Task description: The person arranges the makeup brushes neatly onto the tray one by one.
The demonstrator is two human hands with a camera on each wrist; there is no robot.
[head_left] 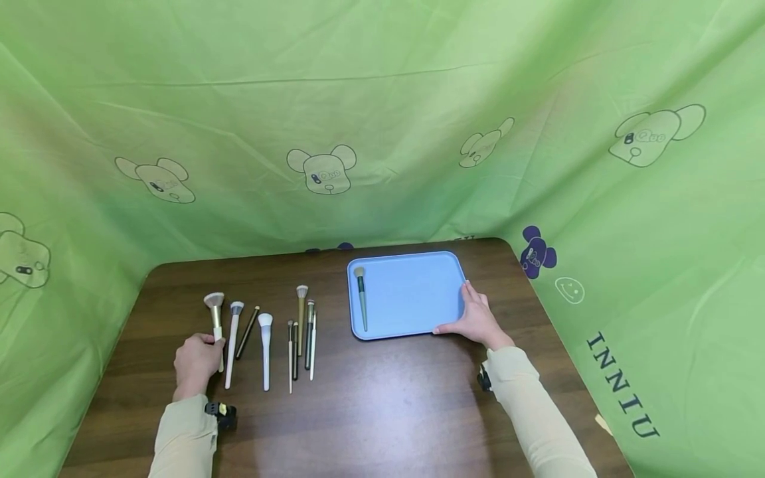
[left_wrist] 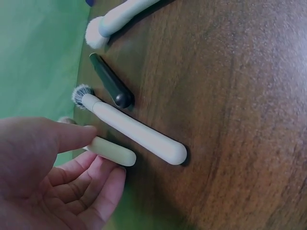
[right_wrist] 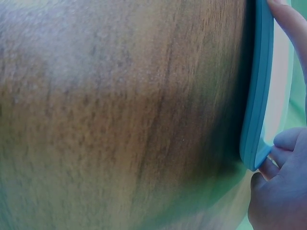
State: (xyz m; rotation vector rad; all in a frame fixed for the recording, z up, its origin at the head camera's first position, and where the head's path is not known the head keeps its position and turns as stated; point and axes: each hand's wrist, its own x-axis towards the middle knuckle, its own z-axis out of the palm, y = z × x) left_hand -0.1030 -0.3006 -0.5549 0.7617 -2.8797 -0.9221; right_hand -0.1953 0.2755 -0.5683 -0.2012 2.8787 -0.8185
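Observation:
My left hand [head_left: 197,362] pinches the pale handle of a makeup brush [head_left: 216,317] with a wide, fluffy head, at the left end of a row of brushes. In the left wrist view, the thumb and fingers close on that handle, its rounded end sticking out beyond them. Right beside it lies a white makeup brush [left_wrist: 136,132]. My right hand [head_left: 475,320] holds the front right corner of a blue tray [head_left: 412,292], thumb at the front rim and fingers along the right side. Inside the tray, near its left rim, lies a green-handled makeup brush [head_left: 362,299].
Between the left hand and the tray lie a short dark brush [head_left: 248,332], a white brush [head_left: 265,352] and a close cluster of several slim brushes [head_left: 301,325]. The brown table [head_left: 358,411] backs onto a green printed curtain [head_left: 382,133], which also hangs along both sides.

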